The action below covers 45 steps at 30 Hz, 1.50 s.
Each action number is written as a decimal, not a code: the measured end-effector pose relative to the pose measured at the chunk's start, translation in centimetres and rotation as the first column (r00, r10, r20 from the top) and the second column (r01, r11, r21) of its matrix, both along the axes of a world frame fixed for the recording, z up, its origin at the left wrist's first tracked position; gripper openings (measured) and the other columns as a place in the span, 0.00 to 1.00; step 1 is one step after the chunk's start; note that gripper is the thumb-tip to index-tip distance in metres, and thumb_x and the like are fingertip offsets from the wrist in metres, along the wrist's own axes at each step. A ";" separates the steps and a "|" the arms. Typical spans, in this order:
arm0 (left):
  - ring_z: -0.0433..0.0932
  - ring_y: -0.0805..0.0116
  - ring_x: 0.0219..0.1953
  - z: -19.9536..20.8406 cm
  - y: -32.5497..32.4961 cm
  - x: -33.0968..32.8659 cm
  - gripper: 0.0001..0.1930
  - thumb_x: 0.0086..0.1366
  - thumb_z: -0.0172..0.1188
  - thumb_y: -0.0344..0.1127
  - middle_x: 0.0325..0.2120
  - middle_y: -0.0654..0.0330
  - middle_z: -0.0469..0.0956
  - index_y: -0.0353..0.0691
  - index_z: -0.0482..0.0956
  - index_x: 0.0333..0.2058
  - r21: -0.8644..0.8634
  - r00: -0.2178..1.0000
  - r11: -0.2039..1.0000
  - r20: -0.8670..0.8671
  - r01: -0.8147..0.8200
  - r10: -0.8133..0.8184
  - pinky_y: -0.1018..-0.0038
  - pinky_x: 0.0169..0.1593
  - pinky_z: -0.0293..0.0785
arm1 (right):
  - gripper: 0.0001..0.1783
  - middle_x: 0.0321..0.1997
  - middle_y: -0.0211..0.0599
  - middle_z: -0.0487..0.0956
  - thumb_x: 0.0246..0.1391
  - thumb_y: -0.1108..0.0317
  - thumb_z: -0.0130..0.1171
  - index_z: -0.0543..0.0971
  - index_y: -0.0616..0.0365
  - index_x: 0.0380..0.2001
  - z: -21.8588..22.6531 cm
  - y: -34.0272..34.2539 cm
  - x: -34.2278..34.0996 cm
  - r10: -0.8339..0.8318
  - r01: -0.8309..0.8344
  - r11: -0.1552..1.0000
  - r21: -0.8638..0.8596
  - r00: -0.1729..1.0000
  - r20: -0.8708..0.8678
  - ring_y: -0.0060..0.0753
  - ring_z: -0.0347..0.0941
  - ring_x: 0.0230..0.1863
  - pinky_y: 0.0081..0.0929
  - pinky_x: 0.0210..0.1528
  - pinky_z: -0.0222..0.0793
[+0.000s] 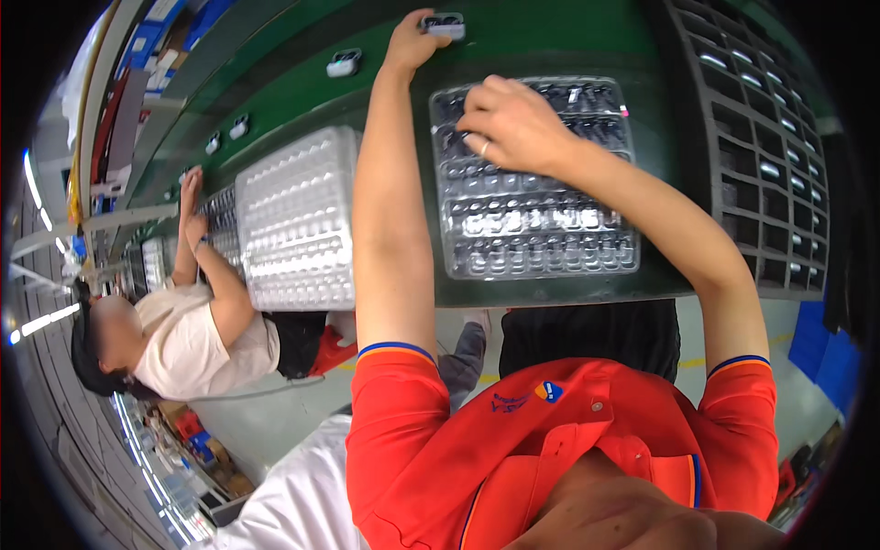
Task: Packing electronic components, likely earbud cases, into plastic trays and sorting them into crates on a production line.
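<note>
My left hand (412, 46) is stretched out to the far side of the green work surface. Its fingers close round a small white case (444, 28) with a dark inside. Under my right hand (518, 128) lies a clear plastic tray (543, 191), with rows of moulded pockets and dark small parts in several of them. The right hand's fingers are curled together at the tray's upper left, and whatever is between the fingertips is too small or hidden to name.
Left of my left arm sits a stack of clear pocketed trays (298, 220). Another small white case (344, 62) stands on the green surface (559, 37). At right is a grey compartment rack (770, 165) with shiny pieces. A co-worker (197, 330) works farther left.
</note>
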<state>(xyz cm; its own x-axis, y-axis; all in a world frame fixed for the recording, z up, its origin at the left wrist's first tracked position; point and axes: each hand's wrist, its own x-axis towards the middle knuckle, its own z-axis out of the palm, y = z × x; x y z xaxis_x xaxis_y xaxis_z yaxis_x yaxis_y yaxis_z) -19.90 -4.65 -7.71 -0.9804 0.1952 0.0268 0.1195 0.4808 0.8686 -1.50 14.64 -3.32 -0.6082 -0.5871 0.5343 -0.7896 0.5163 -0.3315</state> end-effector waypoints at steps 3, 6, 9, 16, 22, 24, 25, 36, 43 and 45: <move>0.78 0.62 0.54 -3.2 -0.2 -2.6 0.38 0.53 0.71 0.36 0.52 0.45 0.79 0.35 0.69 0.63 -0.051 0.995 0.998 0.100 0.021 -0.016 0.71 0.56 0.74 | 0.13 0.33 0.30 0.76 0.45 0.62 0.62 0.83 0.50 0.36 -0.1 0.5 0.6 -0.080 0.109 0.983 0.146 0.978 -0.191 0.37 0.72 0.41 0.36 0.42 0.69; 0.79 0.61 0.51 -4.2 -6.3 -4.3 0.38 0.57 0.68 0.37 0.51 0.46 0.79 0.35 0.65 0.66 -0.039 0.990 0.991 0.049 0.131 -0.129 0.70 0.55 0.75 | 0.23 0.39 0.32 0.75 0.48 0.56 0.63 0.77 0.48 0.48 1.6 0.3 2.4 -0.150 0.162 0.984 0.072 0.977 -0.150 0.38 0.72 0.44 0.38 0.46 0.67; 0.79 0.48 0.52 -4.3 -4.8 -3.5 0.45 0.48 0.72 0.55 0.49 0.41 0.79 0.42 0.71 0.63 -0.662 0.965 0.728 -0.261 -0.180 0.002 0.57 0.58 0.72 | 0.24 0.48 0.34 0.77 0.52 0.55 0.64 0.78 0.45 0.53 3.5 5.7 4.9 -0.023 0.019 0.999 -0.045 0.995 -0.095 0.41 0.73 0.51 0.39 0.53 0.68; 0.83 0.67 0.42 11.9 20.0 10.6 0.15 0.63 0.64 0.38 0.41 0.55 0.84 0.38 0.84 0.46 -0.054 0.892 0.985 -0.418 0.165 -0.173 0.70 0.47 0.78 | 0.13 0.38 0.40 0.82 0.55 0.65 0.60 0.81 0.56 0.43 10.0 35.0 12.2 -0.777 0.772 0.629 0.086 0.623 0.092 0.41 0.80 0.42 0.37 0.44 0.76; 0.83 0.49 0.41 8.4 42.9 21.6 0.10 0.64 0.55 0.35 0.36 0.47 0.82 0.38 0.81 0.39 -0.504 0.460 0.642 -0.449 0.578 -0.767 0.59 0.46 0.79 | 0.10 0.36 0.42 0.80 0.49 0.65 0.63 0.80 0.57 0.35 4.0 48.9 12.9 -0.845 0.773 0.505 0.385 0.533 0.037 0.47 0.78 0.41 0.40 0.45 0.74; 0.82 0.46 0.42 6.0 45.1 22.5 0.13 0.64 0.58 0.39 0.35 0.47 0.80 0.38 0.76 0.43 -0.688 0.483 0.620 -0.425 0.377 -0.765 0.56 0.46 0.79 | 0.18 0.44 0.42 0.79 0.46 0.66 0.66 0.78 0.56 0.42 4.1 47.1 12.5 -0.860 0.738 0.480 0.474 0.503 0.088 0.49 0.77 0.48 0.42 0.51 0.73; 0.82 0.46 0.42 5.9 45.6 22.7 0.13 0.64 0.57 0.38 0.36 0.47 0.80 0.38 0.76 0.44 -0.690 0.516 0.600 -0.369 0.404 -0.773 0.56 0.47 0.79 | 0.22 0.48 0.41 0.77 0.45 0.67 0.67 0.77 0.56 0.46 4.2 47.1 12.8 -0.849 0.712 0.495 0.498 0.519 0.101 0.48 0.75 0.52 0.43 0.54 0.72; 0.81 0.52 0.48 6.3 46.5 20.9 0.29 0.51 0.73 0.47 0.43 0.45 0.82 0.34 0.78 0.47 -0.241 0.733 0.722 -0.059 0.649 -0.678 0.64 0.53 0.75 | 0.17 0.41 0.35 0.77 0.46 0.61 0.70 0.77 0.50 0.39 3.2 50.5 13.9 -0.725 0.699 0.688 0.196 0.648 0.233 0.42 0.71 0.47 0.38 0.52 0.66; 0.82 0.56 0.32 5.5 45.8 20.5 0.19 0.61 0.67 0.45 0.29 0.49 0.83 0.32 0.80 0.36 -0.113 0.718 0.744 -0.201 0.658 -0.666 0.65 0.41 0.77 | 0.18 0.39 0.37 0.79 0.56 0.56 0.65 0.80 0.53 0.47 2.3 48.0 14.4 -0.805 0.800 0.587 0.123 0.560 0.198 0.39 0.72 0.46 0.34 0.51 0.67; 0.82 0.45 0.36 5.7 45.6 21.3 0.17 0.68 0.58 0.45 0.32 0.42 0.82 0.32 0.79 0.38 -0.287 0.679 0.748 -0.312 0.599 -0.664 0.57 0.44 0.76 | 0.18 0.39 0.39 0.79 0.59 0.56 0.61 0.80 0.54 0.47 2.2 48.2 14.5 -0.798 0.812 0.581 0.065 0.552 0.241 0.39 0.71 0.47 0.34 0.51 0.67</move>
<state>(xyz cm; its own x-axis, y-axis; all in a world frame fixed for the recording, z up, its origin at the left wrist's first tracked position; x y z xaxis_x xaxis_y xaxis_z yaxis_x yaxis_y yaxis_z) 1.42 40.95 -2.02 -0.5377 0.7972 0.2745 0.7375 0.2869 0.6114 12.99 62.81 -1.15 -0.9147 0.2297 0.3326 0.0469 0.8775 -0.4772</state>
